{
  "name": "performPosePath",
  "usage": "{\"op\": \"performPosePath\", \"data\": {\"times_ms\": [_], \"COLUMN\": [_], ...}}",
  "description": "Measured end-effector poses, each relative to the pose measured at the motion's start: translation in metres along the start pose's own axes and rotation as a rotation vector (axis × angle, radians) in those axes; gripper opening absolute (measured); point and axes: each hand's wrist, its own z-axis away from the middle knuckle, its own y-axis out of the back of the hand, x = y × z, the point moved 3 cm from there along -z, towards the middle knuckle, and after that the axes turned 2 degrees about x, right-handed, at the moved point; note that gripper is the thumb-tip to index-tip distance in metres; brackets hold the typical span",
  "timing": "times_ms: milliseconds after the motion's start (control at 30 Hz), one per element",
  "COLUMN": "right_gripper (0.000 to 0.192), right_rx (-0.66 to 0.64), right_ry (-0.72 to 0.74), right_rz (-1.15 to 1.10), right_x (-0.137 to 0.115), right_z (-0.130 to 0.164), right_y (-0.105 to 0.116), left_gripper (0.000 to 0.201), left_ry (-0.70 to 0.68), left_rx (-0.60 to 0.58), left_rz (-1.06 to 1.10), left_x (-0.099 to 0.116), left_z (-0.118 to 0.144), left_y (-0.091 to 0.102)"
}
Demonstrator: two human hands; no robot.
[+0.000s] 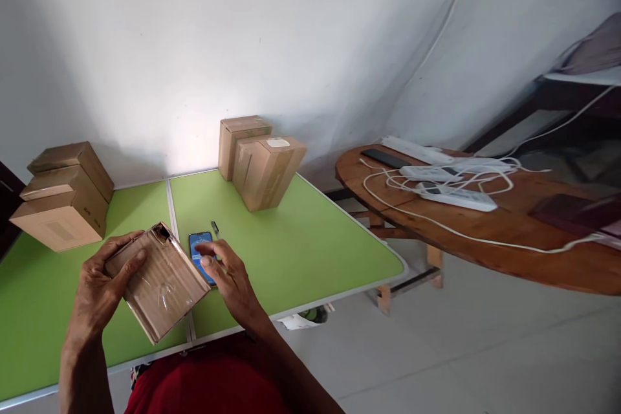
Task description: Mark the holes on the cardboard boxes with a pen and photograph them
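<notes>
Green table [301, 252] — left grip [104, 288] around box [158, 281], right fingertips [206, 260] on phone [200, 252]

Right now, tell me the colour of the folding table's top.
Bright green with a pale rim, on the folding table; clearest in the head view.

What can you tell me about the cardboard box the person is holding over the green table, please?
The cardboard box is flat, brown and rectangular, wrapped in glossy clear tape that wrinkles across its broad face. It is tilted, one corner pointing away from the person, and its far end looks slightly torn or open. The left hand grips its left edge, thumb on top. The right hand is beside its right edge, over a phone; contact with the box is unclear. It sits low over the green table.
</notes>
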Motion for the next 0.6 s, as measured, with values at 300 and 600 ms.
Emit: {"op": "performPosePath", "data": {"times_ms": [300, 600], "right_gripper": [0.046, 0.029], "right_rx": [-0.046, -0.001], "right_ry": [-0.029, -0.063], "right_rz": [-0.209, -0.171], "right_x": [-0.017, -0.014], "right_z": [-0.025, -0.015], "right_y": [-0.049, -0.045], "left_gripper": [0.053, 0.029], "left_ry": [-0.139, -0.307], "left_rx": [0.016, 0.160], "left_rz": [-0.115, -0.168], "left_x": [0.012, 0.006], "left_z": [0.000, 0.000], "left_y": [0.000, -0.014]}}
